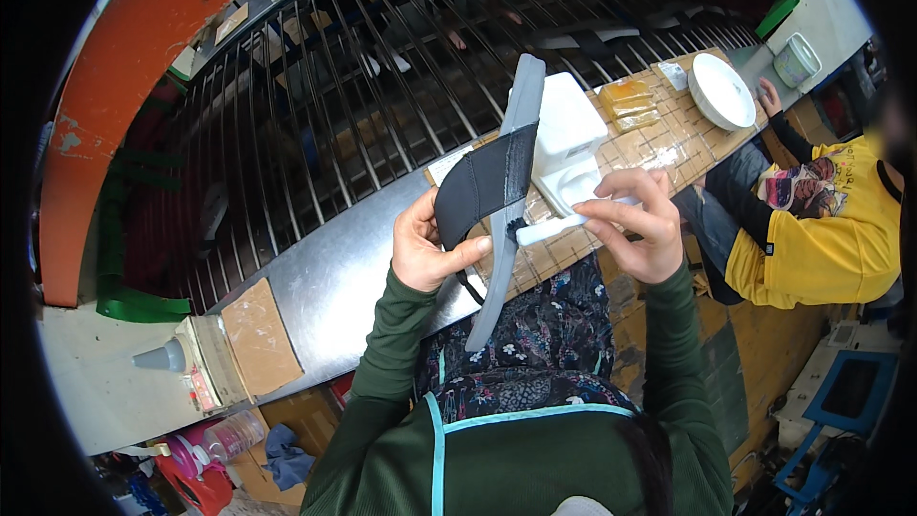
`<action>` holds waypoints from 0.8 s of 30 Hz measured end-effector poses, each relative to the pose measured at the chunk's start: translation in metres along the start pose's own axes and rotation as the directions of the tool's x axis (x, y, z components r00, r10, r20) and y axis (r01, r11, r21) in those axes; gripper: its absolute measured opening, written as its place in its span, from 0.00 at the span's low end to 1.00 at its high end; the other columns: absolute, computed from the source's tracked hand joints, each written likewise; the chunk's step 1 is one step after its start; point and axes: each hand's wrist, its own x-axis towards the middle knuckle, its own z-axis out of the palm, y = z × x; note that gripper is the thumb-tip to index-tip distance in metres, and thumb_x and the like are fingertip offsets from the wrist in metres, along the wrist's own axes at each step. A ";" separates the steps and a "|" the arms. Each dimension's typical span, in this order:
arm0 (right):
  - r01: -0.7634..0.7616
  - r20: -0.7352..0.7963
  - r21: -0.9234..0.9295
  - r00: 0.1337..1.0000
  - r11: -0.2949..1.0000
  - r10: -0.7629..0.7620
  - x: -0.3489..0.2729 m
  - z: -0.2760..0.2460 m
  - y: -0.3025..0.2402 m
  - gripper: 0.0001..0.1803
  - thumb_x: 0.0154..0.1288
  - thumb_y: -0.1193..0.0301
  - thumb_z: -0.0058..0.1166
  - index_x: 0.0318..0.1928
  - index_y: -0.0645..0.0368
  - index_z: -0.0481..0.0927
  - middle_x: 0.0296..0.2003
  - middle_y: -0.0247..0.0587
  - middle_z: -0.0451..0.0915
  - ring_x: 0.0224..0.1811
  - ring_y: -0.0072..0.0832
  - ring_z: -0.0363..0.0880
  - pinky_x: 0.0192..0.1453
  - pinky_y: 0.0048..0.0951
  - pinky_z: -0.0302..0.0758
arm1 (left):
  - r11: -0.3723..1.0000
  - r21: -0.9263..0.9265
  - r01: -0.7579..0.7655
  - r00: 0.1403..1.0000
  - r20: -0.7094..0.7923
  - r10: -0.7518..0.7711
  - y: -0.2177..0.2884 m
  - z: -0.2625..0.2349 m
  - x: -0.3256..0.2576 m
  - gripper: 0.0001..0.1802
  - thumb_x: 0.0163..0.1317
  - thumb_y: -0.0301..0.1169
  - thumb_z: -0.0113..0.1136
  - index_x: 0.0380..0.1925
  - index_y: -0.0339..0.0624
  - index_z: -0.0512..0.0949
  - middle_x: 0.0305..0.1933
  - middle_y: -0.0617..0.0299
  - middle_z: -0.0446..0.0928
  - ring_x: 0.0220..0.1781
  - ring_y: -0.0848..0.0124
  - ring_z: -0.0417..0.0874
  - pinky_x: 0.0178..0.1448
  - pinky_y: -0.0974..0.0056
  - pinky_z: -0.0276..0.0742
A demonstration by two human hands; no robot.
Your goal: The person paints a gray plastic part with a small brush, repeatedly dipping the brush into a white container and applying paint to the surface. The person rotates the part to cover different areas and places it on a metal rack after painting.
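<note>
Upright above the bench's near edge is a slide sandal with a grey sole [521, 100] and a wide black strap [487, 177]. My left hand [425, 244] grips it by the strap, thumb on the near side. In my right hand [642, 225] is a small white-handled brush [549, 229], pinched between thumb and fingers. Its dark bristles touch or nearly touch the sole's edge, just below the strap. Behind the sandal stands a white plastic dispenser [570, 124] with a round cup at its front, partly hidden by the sole and my fingers.
A roller conveyor [315, 105] runs along the far side. On the cardboard-covered board [669, 148] lie amber blocks [629, 105] and a white bowl [721, 91]. At right sits a person in a yellow top [826, 220]. A grey cone [160, 356] lies at left.
</note>
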 end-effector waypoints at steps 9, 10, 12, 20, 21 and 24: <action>-0.030 -0.054 0.051 0.998 0.998 0.032 -0.009 0.010 -0.003 0.13 0.46 0.72 0.68 0.37 0.49 0.86 0.36 0.28 0.77 0.26 0.18 0.67 0.41 0.26 0.54 | 0.999 -0.039 -0.033 0.996 -0.081 0.030 -0.004 0.005 0.002 0.27 0.47 0.25 0.73 0.48 0.34 0.74 0.44 0.59 0.80 0.45 0.74 0.81 0.53 0.68 0.77; -0.036 -0.065 0.065 0.997 0.997 0.040 -0.009 0.012 -0.004 0.13 0.46 0.72 0.68 0.37 0.49 0.87 0.36 0.28 0.77 0.25 0.18 0.66 0.41 0.26 0.54 | 0.998 -0.046 -0.039 0.996 -0.078 0.036 -0.004 0.004 0.002 0.27 0.47 0.24 0.73 0.48 0.34 0.74 0.44 0.59 0.80 0.45 0.73 0.81 0.53 0.68 0.77; -0.049 -0.054 0.067 0.997 0.997 0.053 -0.012 0.012 -0.007 0.14 0.45 0.74 0.68 0.37 0.50 0.87 0.36 0.30 0.77 0.29 0.21 0.69 0.41 0.26 0.58 | 0.997 -0.066 -0.035 0.996 -0.080 0.030 -0.005 0.004 0.002 0.27 0.47 0.24 0.73 0.48 0.34 0.73 0.45 0.58 0.80 0.45 0.73 0.81 0.54 0.67 0.77; -0.197 -0.087 0.533 0.954 0.823 0.285 -0.015 0.027 -0.005 0.10 0.53 0.79 0.62 0.39 0.60 0.85 0.39 0.39 0.75 0.35 0.23 0.73 0.38 0.21 0.72 | 0.977 -0.176 -0.117 0.989 -0.115 0.098 -0.014 0.012 0.005 0.27 0.49 0.25 0.71 0.49 0.34 0.72 0.41 0.59 0.80 0.34 0.77 0.81 0.38 0.74 0.77; -0.248 -0.113 0.488 0.933 0.837 0.342 -0.014 0.030 -0.004 0.10 0.55 0.79 0.61 0.39 0.61 0.85 0.39 0.39 0.75 0.35 0.22 0.73 0.38 0.20 0.72 | 0.977 -0.179 -0.113 0.990 -0.106 0.095 -0.016 0.013 0.006 0.27 0.49 0.26 0.71 0.50 0.34 0.72 0.40 0.59 0.81 0.31 0.78 0.80 0.35 0.75 0.76; -0.322 -0.157 0.455 0.889 0.830 0.431 -0.012 0.037 -0.004 0.09 0.57 0.79 0.59 0.40 0.63 0.84 0.38 0.39 0.74 0.36 0.21 0.74 0.37 0.19 0.72 | 0.976 -0.198 -0.092 0.993 -0.092 0.075 -0.021 0.013 0.008 0.29 0.50 0.30 0.71 0.52 0.35 0.72 0.41 0.59 0.81 0.29 0.79 0.80 0.32 0.77 0.75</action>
